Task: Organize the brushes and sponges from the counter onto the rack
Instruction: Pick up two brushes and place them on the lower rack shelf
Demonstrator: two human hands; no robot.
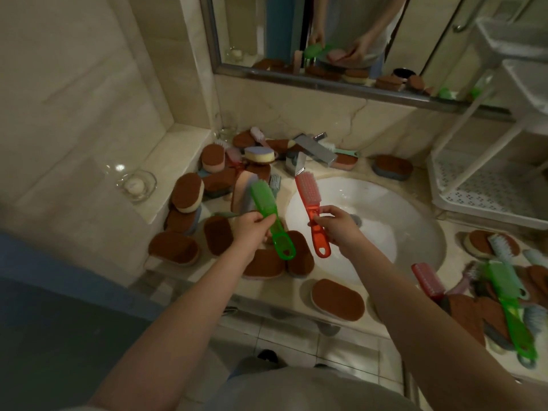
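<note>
My left hand [252, 228] grips a green brush [268, 212] by its handle, bristle head pointing up and away, above the left counter. My right hand [338, 228] pinches a red brush [310, 203] by its handle over the white sink [415, 241]. Several brown-topped sponges [187, 192] lie heaped on the counter left of the sink, one sponge [338, 301] sits at the front edge. More brushes, including a green one [511, 307] and a red one [428, 280], lie with sponges on the right counter. The white rack [486, 185] stands at the right, its lower shelf bare.
A chrome faucet [311, 152] stands behind the sink among sponges. A glass candle dish [136, 183] sits on the left ledge. A mirror [341, 40] runs along the back wall. The counter's front edge drops to a tiled floor.
</note>
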